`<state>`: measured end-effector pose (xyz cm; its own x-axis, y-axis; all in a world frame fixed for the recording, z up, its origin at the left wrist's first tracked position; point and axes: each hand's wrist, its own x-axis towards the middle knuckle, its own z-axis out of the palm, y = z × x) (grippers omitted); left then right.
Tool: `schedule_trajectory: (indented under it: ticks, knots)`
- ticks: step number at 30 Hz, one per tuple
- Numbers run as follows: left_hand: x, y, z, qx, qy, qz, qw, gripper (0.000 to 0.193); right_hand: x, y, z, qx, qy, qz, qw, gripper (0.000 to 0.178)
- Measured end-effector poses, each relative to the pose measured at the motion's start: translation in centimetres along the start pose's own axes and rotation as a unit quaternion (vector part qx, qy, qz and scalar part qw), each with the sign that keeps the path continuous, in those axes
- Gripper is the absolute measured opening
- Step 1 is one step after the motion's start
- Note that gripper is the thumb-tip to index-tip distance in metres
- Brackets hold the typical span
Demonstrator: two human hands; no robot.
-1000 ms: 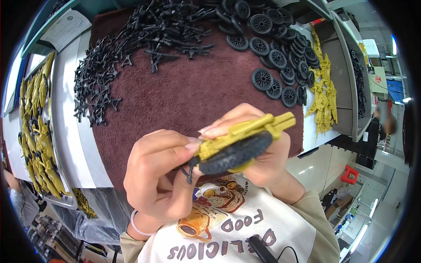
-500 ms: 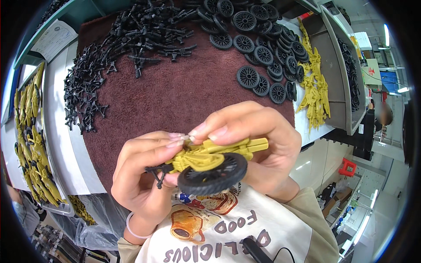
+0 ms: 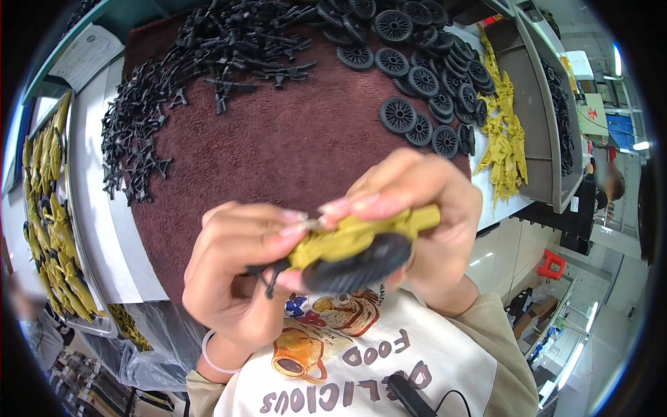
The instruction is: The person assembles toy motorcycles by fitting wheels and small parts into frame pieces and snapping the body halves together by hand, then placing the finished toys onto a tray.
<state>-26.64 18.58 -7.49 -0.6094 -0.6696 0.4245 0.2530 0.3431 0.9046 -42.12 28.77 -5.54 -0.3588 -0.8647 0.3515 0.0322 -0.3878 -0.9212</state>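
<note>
Both hands are up close, over the near edge of a dark red mat [image 3: 278, 153]; between them is a small yellow toy part [image 3: 351, 236] with a black wheel [image 3: 358, 263] fixed under it; the left hand [image 3: 236, 278] is curled shut round the left end of the yellow toy part, with its thumb and first finger pinching the top; a thin black piece [image 3: 267, 274] sticks out from under those fingers and hangs down a little; the right hand [image 3: 424, 215] is curled over the right end, with its fingertips pressed down on top of the yellow toy part and its palm behind the wheel; so the toy sits right in the middle, held tight from both sides, with the fingertips of the two hands almost touching over it; far off on the mat lies a heap of little black pieces [image 3: 208, 62]; to the right of that is a bunch of black wheels [image 3: 424, 76]; past the wheels lie more yellow parts [image 3: 504, 139] on the white table [image 3: 94, 187]; a tray of yellow parts [image 3: 52, 208] sits at the left.
</note>
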Motion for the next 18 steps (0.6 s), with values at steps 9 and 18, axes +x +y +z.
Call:
schedule_trajectory:
  ticks: [9, 18]
  knots:
    - [-0.2, -0.7, 0.1, -0.054, 0.036, -0.033, 0.997, 0.046, -0.7, 0.7, 0.1, 0.089, 0.169, 0.115, 0.975, 0.050]
    - [-0.9, 0.4, -0.8, -0.189, 0.045, -0.196, 0.961, 0.046, -0.7, 0.1, 1.0, 0.204, 0.211, 0.187, 0.938, 0.033]
